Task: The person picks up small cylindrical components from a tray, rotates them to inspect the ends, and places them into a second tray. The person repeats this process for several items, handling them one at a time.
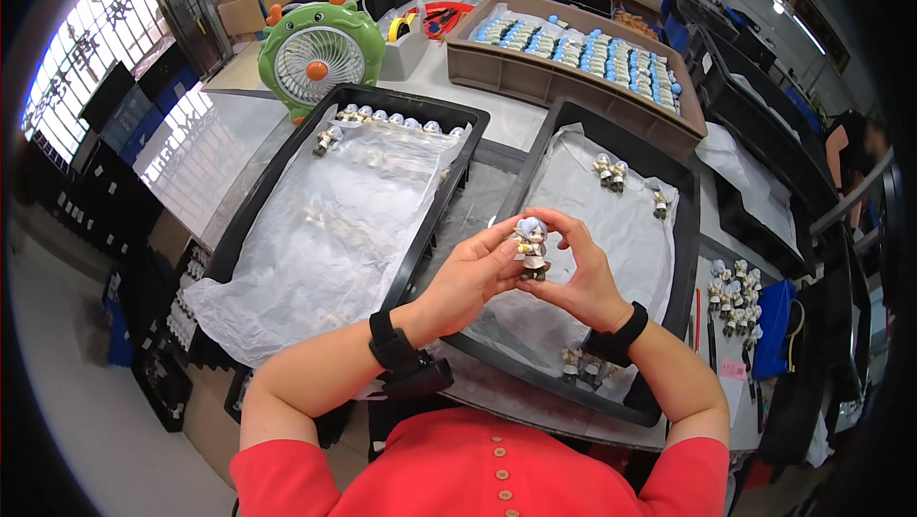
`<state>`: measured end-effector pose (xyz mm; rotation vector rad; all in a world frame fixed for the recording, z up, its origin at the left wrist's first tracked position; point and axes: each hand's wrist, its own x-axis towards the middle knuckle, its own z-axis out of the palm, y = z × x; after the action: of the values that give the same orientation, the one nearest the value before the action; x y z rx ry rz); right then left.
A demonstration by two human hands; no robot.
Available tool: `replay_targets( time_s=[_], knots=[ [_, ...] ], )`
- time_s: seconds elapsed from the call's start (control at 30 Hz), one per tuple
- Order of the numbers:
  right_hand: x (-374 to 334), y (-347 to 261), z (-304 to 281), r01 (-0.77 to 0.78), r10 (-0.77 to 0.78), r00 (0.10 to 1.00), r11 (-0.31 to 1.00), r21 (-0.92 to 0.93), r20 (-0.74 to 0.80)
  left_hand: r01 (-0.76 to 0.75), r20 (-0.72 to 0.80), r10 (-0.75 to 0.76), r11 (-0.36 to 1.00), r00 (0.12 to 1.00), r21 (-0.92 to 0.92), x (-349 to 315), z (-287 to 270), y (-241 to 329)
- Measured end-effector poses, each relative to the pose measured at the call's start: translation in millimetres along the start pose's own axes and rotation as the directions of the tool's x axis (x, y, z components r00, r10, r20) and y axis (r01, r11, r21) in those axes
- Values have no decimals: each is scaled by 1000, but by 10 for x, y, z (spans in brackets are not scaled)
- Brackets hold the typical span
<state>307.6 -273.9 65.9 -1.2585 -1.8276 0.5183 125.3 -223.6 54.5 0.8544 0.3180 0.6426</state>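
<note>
Between my two hands, over the near left side of the right black tray (pixel 690 259), is a small figurine (pixel 532 247) with pale blue-grey hair, a white outfit and dark feet. It is upright. My left hand (pixel 470 278) pinches it from the left, and my right hand (pixel 589 278) curls round its right side with fingertips at its top and base. Inside the right tray, on white sheeting, stand a pair of similar figurines (pixel 609 173) and a single one (pixel 660 204) farther right. Several more figurines (pixel 585 367) lie at its near end, partly behind my right wrist.
A left black tray (pixel 250 216) holds sheeting and a row of figurines (pixel 392 118). Behind it stands a green fan (pixel 320 53). A brown crate (pixel 564 87) holds rows of blue-topped parts. Grouped figurines (pixel 734 299) and a blue pouch (pixel 774 326) sit at right.
</note>
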Motion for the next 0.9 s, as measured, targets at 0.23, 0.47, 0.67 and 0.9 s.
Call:
replay_targets(
  time_s=[0.23, 0.47, 0.67, 0.9],
  knots=[
    [-7, 9, 1, -24, 24, 1000, 999, 38, 3, 0, 24, 0, 1000, 1000, 15, 4, 5, 5],
    [-17, 26, 18, -53, 51, 998, 996, 74, 21, 25, 13, -25, 1000, 1000, 11, 16, -22, 1],
    [-27, 49, 29, -83, 81, 996, 990, 111, 31, 60, 31, -58, 997, 998, -45, 19, -9, 45],
    [-29, 65, 33, -81, 77, 996, 987, 141, 34, 81, 31, -79, 993, 996, -82, 25, -32, 43]
  ],
)
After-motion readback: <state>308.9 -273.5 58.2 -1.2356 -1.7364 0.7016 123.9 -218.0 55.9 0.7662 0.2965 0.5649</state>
